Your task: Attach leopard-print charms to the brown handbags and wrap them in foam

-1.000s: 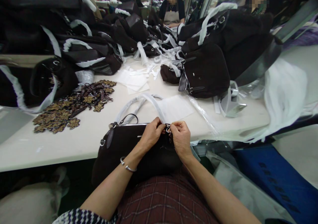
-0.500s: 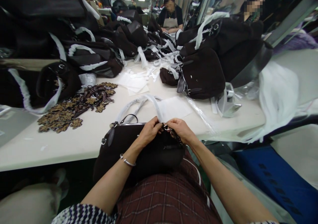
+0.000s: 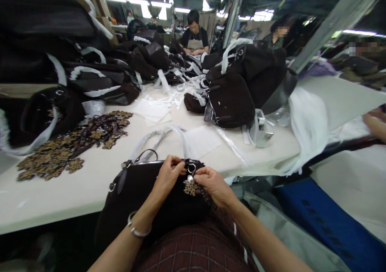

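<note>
A dark brown handbag [image 3: 132, 195] rests at the table's front edge against my lap, its two handles [image 3: 182, 141] wrapped in white and standing up. My left hand [image 3: 169, 177] is closed, thumb and fingers pinching at the bag's top edge near the zipper's right end. Just right of those fingertips hangs a silver ring [image 3: 191, 168]. My right hand [image 3: 216, 186] pinches a bag charm beside this ring; its leopard-patterned flower [image 3: 190, 188] dangles in front of the bag. The exact point of its grip is partly hidden by the fingers.
A pile of similar leopard-patterned charms [image 3: 60, 155] lies left on the white table [image 3: 120, 163]. Dark handbags are heaped at the left and back; another handbag [image 3: 232, 101] lies ahead right. Beyond are a tape dispenser [image 3: 259, 129], white sheets and a co-worker [image 3: 194, 36]. A blue box [image 3: 325, 219] stands lower right.
My right hand has shifted slightly down from the ring, and the charm's patterned flower now shows, hanging below it. My left fingers remain at the bag's top edge. The view has tilted up and turned right.
</note>
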